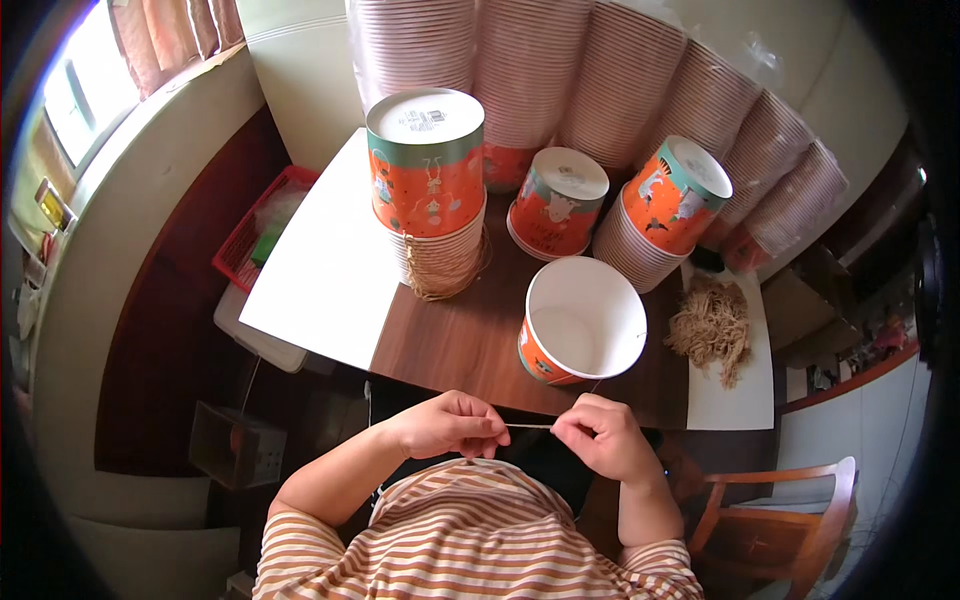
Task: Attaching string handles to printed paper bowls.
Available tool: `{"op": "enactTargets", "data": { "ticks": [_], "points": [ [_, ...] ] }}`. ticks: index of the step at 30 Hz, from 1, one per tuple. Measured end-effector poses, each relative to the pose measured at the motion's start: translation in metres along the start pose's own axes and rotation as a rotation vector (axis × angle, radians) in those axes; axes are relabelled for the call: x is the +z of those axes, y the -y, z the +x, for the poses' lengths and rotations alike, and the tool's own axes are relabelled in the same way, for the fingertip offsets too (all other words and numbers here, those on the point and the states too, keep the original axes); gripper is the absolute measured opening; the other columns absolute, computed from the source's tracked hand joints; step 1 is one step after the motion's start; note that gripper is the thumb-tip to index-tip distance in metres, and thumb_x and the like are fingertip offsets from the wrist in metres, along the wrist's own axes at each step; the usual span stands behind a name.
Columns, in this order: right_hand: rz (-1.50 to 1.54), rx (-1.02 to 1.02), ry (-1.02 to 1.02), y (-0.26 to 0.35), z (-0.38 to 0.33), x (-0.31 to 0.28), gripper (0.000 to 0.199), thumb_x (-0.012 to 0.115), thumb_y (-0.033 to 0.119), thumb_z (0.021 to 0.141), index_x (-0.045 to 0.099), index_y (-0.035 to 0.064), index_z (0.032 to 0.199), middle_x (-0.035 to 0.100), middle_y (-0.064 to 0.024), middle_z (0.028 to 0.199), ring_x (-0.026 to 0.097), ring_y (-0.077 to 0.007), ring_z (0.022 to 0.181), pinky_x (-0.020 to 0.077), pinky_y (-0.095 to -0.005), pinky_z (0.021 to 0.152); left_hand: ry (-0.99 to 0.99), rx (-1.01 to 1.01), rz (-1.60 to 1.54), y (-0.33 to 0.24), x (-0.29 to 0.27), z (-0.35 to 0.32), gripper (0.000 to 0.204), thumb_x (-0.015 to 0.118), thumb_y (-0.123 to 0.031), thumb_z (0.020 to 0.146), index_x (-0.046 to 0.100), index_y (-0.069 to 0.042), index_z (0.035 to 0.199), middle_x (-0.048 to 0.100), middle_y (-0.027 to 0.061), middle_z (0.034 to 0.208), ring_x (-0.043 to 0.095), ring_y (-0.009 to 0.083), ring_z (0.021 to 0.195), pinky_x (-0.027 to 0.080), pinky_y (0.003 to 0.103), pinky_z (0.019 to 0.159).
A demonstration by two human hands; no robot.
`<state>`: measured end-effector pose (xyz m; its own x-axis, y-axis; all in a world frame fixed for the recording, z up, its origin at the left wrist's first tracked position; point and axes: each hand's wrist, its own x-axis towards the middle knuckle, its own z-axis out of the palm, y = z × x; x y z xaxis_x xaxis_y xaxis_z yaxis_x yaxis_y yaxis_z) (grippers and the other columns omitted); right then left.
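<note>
1. Head view: the left hand [445, 423] and right hand [600, 435] each pinch 1 end of a short tan string [528, 426], pulled taut between them just above the table edge [450, 375].
2. It looks light, thin and limp, so fingertip pinches near the ends suit it.
3. An open orange paper bucket [582, 322] stands just beyond.

My left hand [450, 425] and right hand [603, 436] pinch a taut string [530, 427] just below the open cup [583, 320].
</note>
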<state>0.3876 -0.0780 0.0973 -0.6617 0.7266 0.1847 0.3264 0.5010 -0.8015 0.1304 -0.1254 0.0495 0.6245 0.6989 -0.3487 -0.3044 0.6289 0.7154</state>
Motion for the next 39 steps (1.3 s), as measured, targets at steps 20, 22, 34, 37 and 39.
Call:
{"op": "enactTargets", "data": {
  "ticks": [20, 22, 34, 37, 39],
  "points": [
    [-0.015, -0.167, -0.166, 0.011, 0.012, 0.038, 0.019, 0.071, -0.004, 0.077, 0.066, 0.0012, 0.094, 0.061, -0.0085, 0.077, 0.060, -0.0178, 0.065, 0.0475, -0.0270, 0.055, 0.021, 0.032, -0.105, -0.008, 0.008, 0.006, 0.028, 0.051, -0.020, 0.098, 0.064, 0.003, 0.108, 0.068, 0.0116, 0.093, 0.058, 0.0120, 0.075, 0.049, 0.024, 0.072],
    [-0.013, -0.178, -0.174, 0.012, 0.012, 0.038, 0.017, 0.072, -0.003, 0.076, 0.065, 0.0009, 0.092, 0.060, -0.0088, 0.077, 0.059, -0.0198, 0.064, 0.0474, -0.0291, 0.055, -0.004, 0.030, -0.091, -0.007, 0.009, 0.006, 0.028, 0.053, -0.021, 0.097, 0.064, 0.003, 0.106, 0.068, 0.0107, 0.092, 0.058, 0.0113, 0.074, 0.049, 0.023, 0.070],
    [-0.105, -0.217, -0.218, 0.016, 0.007, 0.039, 0.020, 0.073, 0.000, 0.076, 0.066, 0.0025, 0.095, 0.058, -0.0082, 0.077, 0.060, -0.0221, 0.064, 0.0485, -0.0321, 0.054, -0.170, 0.160, 0.316, -0.010, 0.022, 0.006, 0.017, 0.061, -0.014, 0.093, 0.068, 0.001, 0.095, 0.068, 0.0045, 0.084, 0.059, 0.0071, 0.073, 0.050, 0.021, 0.066],
    [-0.094, -0.223, -0.232, 0.017, 0.007, 0.039, 0.020, 0.073, 0.001, 0.076, 0.065, 0.0033, 0.094, 0.058, -0.0078, 0.076, 0.060, -0.0224, 0.063, 0.0486, -0.0325, 0.055, -0.174, 0.223, 0.297, -0.010, 0.022, 0.004, 0.013, 0.062, -0.009, 0.091, 0.068, 0.001, 0.096, 0.068, 0.0049, 0.086, 0.061, 0.0080, 0.078, 0.051, 0.022, 0.069],
    [-0.120, -0.289, -0.220, 0.017, 0.006, 0.037, 0.018, 0.072, 0.000, 0.077, 0.063, 0.0032, 0.093, 0.058, -0.0076, 0.076, 0.060, -0.0222, 0.063, 0.0487, -0.0323, 0.055, -0.157, 0.234, 0.297, -0.011, 0.022, 0.002, 0.013, 0.062, -0.009, 0.091, 0.068, 0.001, 0.096, 0.068, 0.0047, 0.086, 0.061, 0.0081, 0.078, 0.051, 0.023, 0.069]
  ]
}}
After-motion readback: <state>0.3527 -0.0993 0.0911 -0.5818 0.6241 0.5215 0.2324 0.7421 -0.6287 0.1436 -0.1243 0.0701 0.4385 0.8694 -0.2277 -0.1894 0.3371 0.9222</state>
